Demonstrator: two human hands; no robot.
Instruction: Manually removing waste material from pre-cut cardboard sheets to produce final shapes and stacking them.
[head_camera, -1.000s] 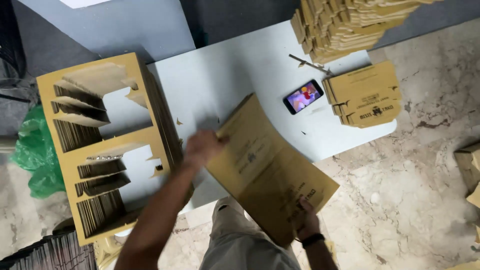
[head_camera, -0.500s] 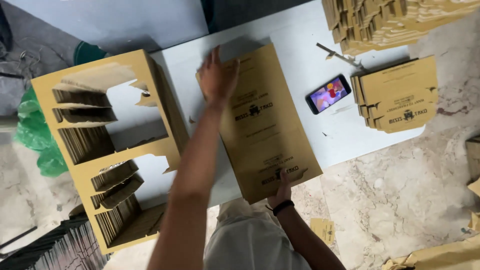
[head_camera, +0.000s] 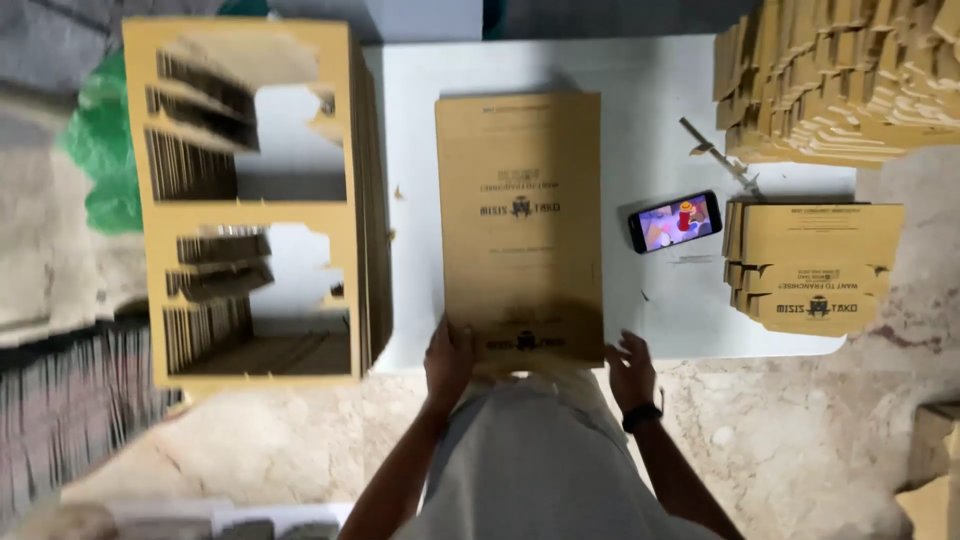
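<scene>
The left hand (head_camera: 449, 362) grips the near left corner of a flat, brown printed cardboard sheet (head_camera: 519, 225), while the right hand (head_camera: 631, 369) hovers with fingers spread, just beside its near right corner. The sheet lies lengthwise on the white table (head_camera: 640, 110), between a die-cut cardboard stack (head_camera: 250, 205) and a black smartphone (head_camera: 675, 221) with a lit screen.

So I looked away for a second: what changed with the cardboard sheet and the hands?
The flat cardboard sheet, held tilted a second ago, now lies square on the white table. The left hand slid from its far end to the near edge; the right hand is at the near corner. The phone and the cardboard stacks stayed put.
</scene>
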